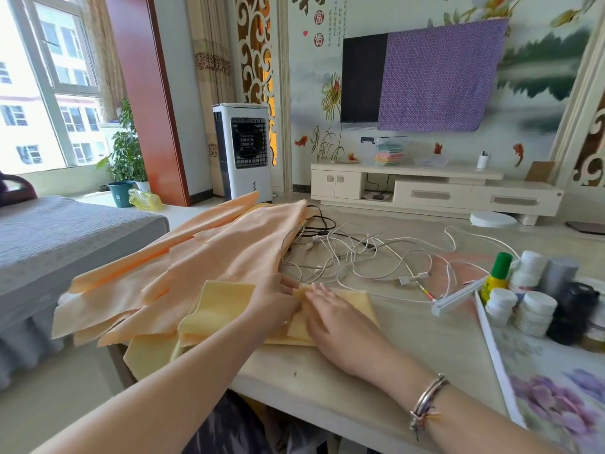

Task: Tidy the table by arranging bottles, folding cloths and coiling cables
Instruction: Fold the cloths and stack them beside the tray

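A yellow cloth (217,306) lies partly folded near the table's front edge. My left hand (278,301) rests on its middle, fingers curled at a fold. My right hand (334,317) lies flat on the cloth's right half, fingers straight. Behind them spreads a heap of peach cloths (203,257), hanging over the table's left edge. A tangle of white and black cables (360,257) sprawls across the middle of the table. Several bottles (530,299) stand grouped at the right: white-capped ones, a yellow one with a green cap (496,280), a grey one and a black one.
A white-framed tray with a flower print (556,388) holds the bottles at the right. A white bar (458,294) lies by the tray's corner. Bare beige table (409,339) shows in front of the cables. A grey sofa (65,237) stands to the left.
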Demonstrator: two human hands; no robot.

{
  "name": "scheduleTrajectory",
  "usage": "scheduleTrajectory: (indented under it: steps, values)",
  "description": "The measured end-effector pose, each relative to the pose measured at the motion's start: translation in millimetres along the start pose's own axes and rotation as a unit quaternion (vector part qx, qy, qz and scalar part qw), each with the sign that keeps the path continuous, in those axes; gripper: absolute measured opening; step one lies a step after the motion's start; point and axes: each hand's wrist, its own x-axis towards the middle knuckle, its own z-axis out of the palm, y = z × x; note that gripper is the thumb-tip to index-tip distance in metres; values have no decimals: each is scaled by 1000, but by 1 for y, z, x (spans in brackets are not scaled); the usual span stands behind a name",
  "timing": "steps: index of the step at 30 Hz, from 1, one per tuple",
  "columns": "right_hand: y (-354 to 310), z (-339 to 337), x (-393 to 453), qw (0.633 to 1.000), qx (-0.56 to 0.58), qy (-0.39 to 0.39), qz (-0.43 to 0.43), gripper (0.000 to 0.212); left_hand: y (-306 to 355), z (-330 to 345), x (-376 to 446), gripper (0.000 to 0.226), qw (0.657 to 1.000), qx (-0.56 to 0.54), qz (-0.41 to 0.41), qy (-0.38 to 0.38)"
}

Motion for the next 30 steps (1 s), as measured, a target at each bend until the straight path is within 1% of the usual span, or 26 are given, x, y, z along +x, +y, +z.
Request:
scheduleTrajectory:
  steps: [1,3,5,7,8,9,11,12,14,17,20,22,23,24,25,26,27,28,29,30]
  values:
    - [-2,3,1,1000,16,-8,4,55,-1,-2,0,21,1000,-1,1,5]
    - [-3,9,0,1000,-9,-29,8,55,-3,-11,1,20,999,17,19,26]
    - [-1,15,-1,997,-55,-46,9,57,-9,-29,1,20,989,105,69,74]
    - [-1,18,0,995,-82,-60,9,60,-18,-57,0,23,963,215,105,125]
    - [-1,19,0,994,-89,-63,9,61,-24,-72,2,26,947,268,105,143]
    - [-1,19,1,994,-93,-65,10,61,-29,-86,3,30,930,323,86,156]
    - [-2,19,1,993,-95,-69,12,61,-37,-108,4,47,899,407,0,160]
    - [-1,18,1,993,-96,-70,13,60,-39,-116,5,57,892,423,-45,152]
    - [-2,19,0,993,-98,-71,16,60,-41,-123,4,67,894,416,-97,133]
    - [-3,18,1,992,-99,-71,20,61,-36,-125,-1,60,928,338,-121,94]
    - [-3,18,0,992,-101,-72,22,62,-26,-122,-8,57,947,269,-157,82]
    - [-3,18,1,992,-102,-70,22,62,-19,-120,-10,48,962,214,-148,77]
    - [-3,18,1,992,-102,-68,22,63,-15,-117,-11,42,977,155,-129,73]
    - [-2,18,2,992,-102,-67,21,63,-10,-115,-12,37,990,69,-103,67]
    - [-2,18,2,993,-99,-66,20,64,-4,-111,-15,33,994,-38,-88,52]
    - [-3,18,1,993,-98,-63,18,64,2,-106,-19,31,983,-153,-92,32]
    - [-3,18,0,994,-94,-58,14,64,9,-99,-22,31,963,-250,-103,12]
    - [-4,18,-1,994,-94,-53,10,63,16,-92,-26,31,944,-310,-113,-9]
    - [-4,18,-1,995,-90,-48,6,62,23,-84,-29,28,936,-329,-116,-35]
    - [-3,16,-2,997,-70,-41,4,59,28,-74,-31,26,939,-317,-111,-68]
